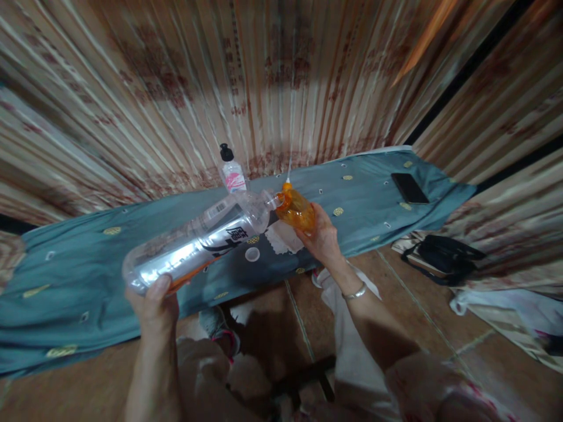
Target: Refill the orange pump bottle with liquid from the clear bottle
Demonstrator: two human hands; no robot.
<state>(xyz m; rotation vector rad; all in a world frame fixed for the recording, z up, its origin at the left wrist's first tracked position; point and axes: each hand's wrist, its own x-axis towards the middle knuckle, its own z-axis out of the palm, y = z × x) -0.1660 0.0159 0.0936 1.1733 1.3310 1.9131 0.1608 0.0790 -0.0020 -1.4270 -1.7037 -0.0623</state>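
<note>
The left hand (153, 302) fingers clasp the clear bottle (197, 240) lying near-level, mouth meeting the orange bottle (297, 212) gripped by the right hand (323, 237) fingers.

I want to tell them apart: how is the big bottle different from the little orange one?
The big clear bottle is long and see-through with a dark label; the orange bottle is short, amber and plain. The left hand holds the big clear bottle tipped on its side by the base, while the right hand grips the orange bottle. Their mouths meet. Both are plastic and held above the teal cloth.
</note>
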